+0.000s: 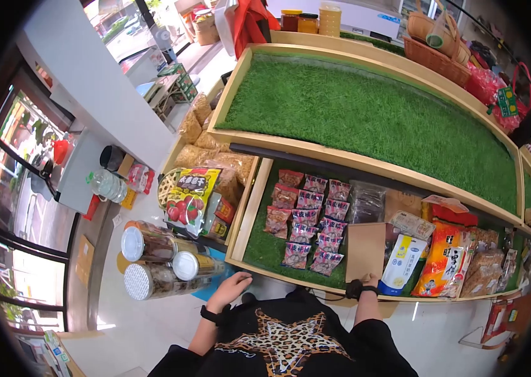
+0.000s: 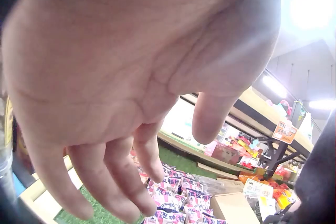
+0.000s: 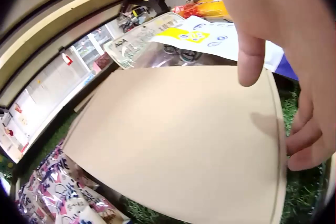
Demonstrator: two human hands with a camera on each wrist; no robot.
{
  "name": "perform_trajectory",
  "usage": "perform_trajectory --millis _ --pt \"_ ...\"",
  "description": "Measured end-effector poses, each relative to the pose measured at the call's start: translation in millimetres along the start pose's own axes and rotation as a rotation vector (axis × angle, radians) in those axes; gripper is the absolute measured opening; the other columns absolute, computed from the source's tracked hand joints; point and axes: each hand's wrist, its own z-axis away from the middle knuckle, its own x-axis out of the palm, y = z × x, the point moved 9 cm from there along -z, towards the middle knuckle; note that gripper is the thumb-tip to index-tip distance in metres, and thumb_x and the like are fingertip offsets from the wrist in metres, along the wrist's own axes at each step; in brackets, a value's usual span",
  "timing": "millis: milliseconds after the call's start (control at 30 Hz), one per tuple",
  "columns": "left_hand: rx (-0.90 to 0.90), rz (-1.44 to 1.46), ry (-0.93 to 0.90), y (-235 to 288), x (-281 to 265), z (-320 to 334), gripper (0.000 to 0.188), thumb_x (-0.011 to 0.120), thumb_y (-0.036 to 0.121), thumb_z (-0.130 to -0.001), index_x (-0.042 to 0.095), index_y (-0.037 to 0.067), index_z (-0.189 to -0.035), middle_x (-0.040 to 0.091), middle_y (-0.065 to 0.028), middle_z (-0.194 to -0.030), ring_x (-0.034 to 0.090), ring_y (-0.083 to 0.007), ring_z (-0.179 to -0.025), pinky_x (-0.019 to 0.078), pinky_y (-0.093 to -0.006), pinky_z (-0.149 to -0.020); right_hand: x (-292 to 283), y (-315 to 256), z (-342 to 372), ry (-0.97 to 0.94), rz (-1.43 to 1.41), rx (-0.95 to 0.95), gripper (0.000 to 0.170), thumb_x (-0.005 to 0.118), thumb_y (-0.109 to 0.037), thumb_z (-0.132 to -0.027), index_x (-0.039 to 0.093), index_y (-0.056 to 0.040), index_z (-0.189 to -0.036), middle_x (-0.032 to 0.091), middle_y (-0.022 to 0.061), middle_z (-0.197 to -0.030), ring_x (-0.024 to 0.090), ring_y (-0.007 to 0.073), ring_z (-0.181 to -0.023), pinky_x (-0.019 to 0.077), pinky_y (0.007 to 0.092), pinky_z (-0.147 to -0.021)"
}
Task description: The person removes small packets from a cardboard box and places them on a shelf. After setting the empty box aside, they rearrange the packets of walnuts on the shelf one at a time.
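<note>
My left hand (image 1: 230,291) hangs with relaxed fingers by the tray's near left corner; in the left wrist view the palm (image 2: 110,71) fills much of the picture, with nothing held. At the near edge of a plain cardboard box (image 1: 366,251), my right hand (image 1: 366,280) has its thumb over the top and its fingertips beside the edge (image 3: 304,145); whether they touch is hard to tell. The box (image 3: 178,134) lies flat on green turf, right of several small pink packets (image 1: 306,217) set in columns.
Right of the box lie a white-blue pouch (image 1: 403,264) and an orange bag (image 1: 444,257). Clear-sided jars (image 1: 152,279) stand left of the wooden tray (image 1: 240,242), below a yellow-green bag (image 1: 191,198). Behind is a raised turf-lined shelf (image 1: 366,113).
</note>
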Motion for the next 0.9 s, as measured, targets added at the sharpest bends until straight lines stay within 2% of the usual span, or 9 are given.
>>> perform_trajectory --millis 33,200,267,333,367,467,600,800,900 --pt "-0.019 -0.014 0.009 0 -2 1 0.038 0.053 0.028 -0.086 0.053 0.000 -0.110 0.059 -0.0126 -0.104 0.055 -0.0194 -0.096 0.0419 -0.0281 -0.083 8 -8 11 -0.015 0.125 -0.144 0.044 0.050 -0.023 -0.081 0.040 -0.0040 -0.119 0.047 0.0188 -0.115 0.049 0.0375 -0.099 0.0412 0.0493 -0.085" --pt "0.026 -0.034 0.024 -18 -13 2 0.039 0.053 0.030 -0.085 0.053 0.000 -0.109 0.059 -0.0134 -0.103 0.056 -0.0205 -0.095 0.0425 -0.0293 -0.082 -2 2 16 -0.039 0.147 -0.133 0.031 0.053 -0.031 -0.083 0.050 -0.0131 -0.108 0.054 0.0094 -0.103 0.053 0.0262 -0.090 0.0451 0.0448 -0.074" --pt "-0.049 -0.013 0.016 -35 -13 0 0.039 0.053 0.031 -0.085 0.054 0.000 -0.109 0.060 -0.0133 -0.102 0.056 -0.0204 -0.095 0.0425 -0.0294 -0.082 -12 2 15 -0.049 0.146 -0.138 0.028 0.054 -0.034 -0.083 0.053 -0.0156 -0.104 0.055 0.0073 -0.099 0.053 0.0231 -0.087 0.0458 0.0436 -0.071" --pt "-0.024 0.000 0.024 -34 -14 -1 0.039 0.053 0.031 -0.085 0.054 0.000 -0.109 0.060 -0.0133 -0.102 0.056 -0.0205 -0.095 0.0425 -0.0294 -0.082 -17 11 31 -0.097 0.245 -0.011 0.041 0.062 -0.044 -0.075 0.051 -0.0193 -0.106 0.054 0.0041 -0.099 0.052 0.0227 -0.086 0.0423 0.0426 -0.072" --pt "0.001 0.009 0.035 -31 -14 -1 0.039 0.053 0.031 -0.085 0.054 0.000 -0.109 0.060 -0.0133 -0.102 0.056 -0.0206 -0.095 0.0424 -0.0293 -0.082 -14 8 40 -0.125 0.194 -0.051 0.045 0.063 -0.045 -0.074 0.050 -0.0190 -0.108 0.055 0.0036 -0.101 0.053 0.0223 -0.089 0.0406 0.0427 -0.080" --pt "0.005 -0.002 0.035 -22 -11 -2 0.039 0.053 0.031 -0.085 0.054 0.001 -0.110 0.060 -0.0134 -0.101 0.056 -0.0214 -0.095 0.0423 -0.0293 -0.082 11 -7 59 -0.275 0.068 -0.081 0.047 0.063 -0.044 -0.075 0.048 -0.0190 -0.112 0.055 0.0036 -0.105 0.052 0.0215 -0.096 0.0378 0.0424 -0.087" --pt "0.025 0.013 0.020 -24 -6 -6 0.039 0.053 0.031 -0.085 0.053 0.001 -0.110 0.059 -0.0134 -0.102 0.055 -0.0216 -0.096 0.0416 -0.0292 -0.084 31 -30 94 -0.288 0.019 -0.215 0.046 0.061 -0.039 -0.078 0.046 -0.0162 -0.115 0.054 0.0046 -0.110 0.050 0.0224 -0.103 0.0370 0.0412 -0.089" --pt "-0.004 0.111 0.068 -52 -6 -2 0.038 0.053 0.031 -0.085 0.053 0.001 -0.109 0.060 -0.0127 -0.100 0.056 -0.0203 -0.094 0.0422 -0.0284 -0.081 116 -52 173 -0.533 0.228 -0.386 0.046 0.058 -0.032 -0.082 0.043 -0.0085 -0.119 0.051 0.0065 -0.116 0.048 0.0218 -0.108 0.0377 0.0391 -0.091" --pt "-0.084 0.113 0.100 -63 -8 10 0.036 0.053 0.030 -0.085 0.054 0.002 -0.108 0.061 -0.0124 -0.095 0.057 -0.0191 -0.088 0.0433 -0.0279 -0.078 201 -48 190 -0.677 0.349 -0.368 0.044 0.058 -0.028 -0.082 0.044 -0.0086 -0.119 0.052 0.0063 -0.116 0.048 0.0208 -0.109 0.0386 0.0356 -0.091"
